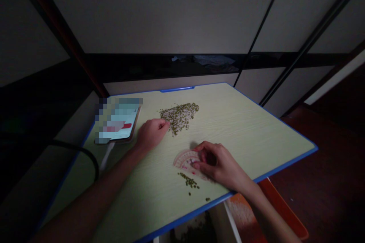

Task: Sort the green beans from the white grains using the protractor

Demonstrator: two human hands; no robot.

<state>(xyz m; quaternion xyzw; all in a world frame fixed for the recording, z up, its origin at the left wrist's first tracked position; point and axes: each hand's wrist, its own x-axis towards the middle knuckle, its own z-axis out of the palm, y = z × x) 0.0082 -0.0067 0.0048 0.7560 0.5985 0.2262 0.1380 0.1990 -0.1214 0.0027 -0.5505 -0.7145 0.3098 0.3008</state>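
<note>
My right hand [218, 163] grips a clear protractor [185, 158] with pink markings, its thumb and fingers pinching the right part. The protractor's straight edge faces a small line of green beans [188, 180], which look like mung beans, near the table's front edge. Beyond it, a larger spread of the same beans [179, 115] lies on the table. At the left side of that spread, my left hand [152, 133] is closed with its fingers curled at the beans. Whether anything is inside those fingers is hidden.
The small table [242, 121] has a pale wood-look top and blue rim. A phone [121, 121] with a lit screen lies at its left, a cable [107, 155] beside it. Below the front edge are a white container [225, 222] with dark contents and an orange object [282, 205]. Cabinets [159, 15] stand behind.
</note>
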